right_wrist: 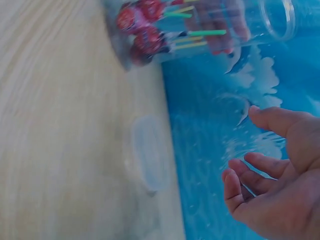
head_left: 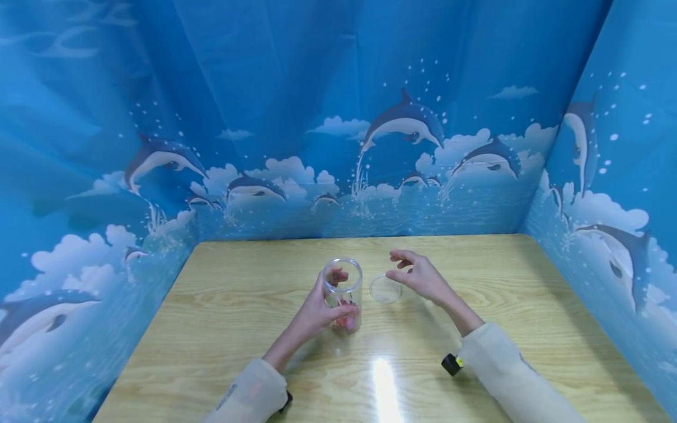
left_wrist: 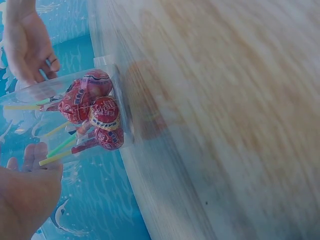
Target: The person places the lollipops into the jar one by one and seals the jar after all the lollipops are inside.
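Observation:
A clear cylindrical jar stands upright on the table with its mouth uncovered. My left hand grips it from the left side, thumb in front and fingers behind. Inside, at the bottom, are several lollipops in red wrappers, their yellow and green sticks pointing up. To the jar's right lies a round translucent lid, flat on the wood. Above and right of that lid is my right hand; in the right wrist view its fingers are loosely bent, with nothing between them and apart from the lid.
The wood-grain table reaches back to a blue curtain printed with dolphins, which also covers both sides. A bright light reflection lies on the tabletop in front of the jar.

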Demonstrator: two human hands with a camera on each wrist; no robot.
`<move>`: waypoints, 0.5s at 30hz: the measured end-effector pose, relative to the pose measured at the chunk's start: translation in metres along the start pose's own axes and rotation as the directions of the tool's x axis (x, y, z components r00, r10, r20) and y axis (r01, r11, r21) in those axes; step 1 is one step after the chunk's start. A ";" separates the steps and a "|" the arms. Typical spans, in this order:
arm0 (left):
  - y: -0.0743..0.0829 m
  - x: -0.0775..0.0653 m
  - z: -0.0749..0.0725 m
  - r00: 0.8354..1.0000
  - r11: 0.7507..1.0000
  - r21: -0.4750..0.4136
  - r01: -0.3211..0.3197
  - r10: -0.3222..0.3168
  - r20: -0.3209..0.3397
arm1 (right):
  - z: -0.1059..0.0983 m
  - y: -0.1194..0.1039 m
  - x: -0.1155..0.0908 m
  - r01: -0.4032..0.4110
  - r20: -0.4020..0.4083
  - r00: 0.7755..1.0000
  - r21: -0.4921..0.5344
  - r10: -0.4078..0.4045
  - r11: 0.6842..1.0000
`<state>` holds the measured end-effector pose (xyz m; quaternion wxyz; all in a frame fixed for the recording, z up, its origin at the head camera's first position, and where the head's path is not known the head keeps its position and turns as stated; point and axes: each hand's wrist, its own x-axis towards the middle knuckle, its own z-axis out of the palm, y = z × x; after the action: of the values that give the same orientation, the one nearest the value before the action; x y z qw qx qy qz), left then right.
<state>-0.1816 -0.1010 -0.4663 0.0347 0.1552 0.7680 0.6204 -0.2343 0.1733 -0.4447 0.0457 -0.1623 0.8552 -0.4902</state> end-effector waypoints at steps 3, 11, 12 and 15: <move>0.000 0.000 0.000 1.000 1.000 0.002 -0.005 0.005 0.001 | 0.003 0.009 -0.001 -0.012 0.016 1.000 0.001 0.012 1.000; 0.001 0.000 0.000 1.000 1.000 -0.001 -0.015 0.015 0.004 | 0.011 0.025 -0.003 -0.041 0.065 0.997 0.032 0.039 0.999; 0.001 0.000 0.000 1.000 1.000 0.000 -0.013 0.013 0.003 | 0.013 0.027 -0.003 -0.048 0.068 0.997 0.032 0.046 0.998; 0.000 -0.001 0.000 1.000 1.000 -0.005 -0.006 0.006 0.004 | 0.018 0.033 -0.003 -0.066 0.067 0.996 0.010 0.066 0.998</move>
<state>-0.1809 -0.1009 -0.4661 0.0348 0.1585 0.7660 0.6220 -0.2349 0.1747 -0.4824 0.0912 -0.1498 0.8551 -0.4880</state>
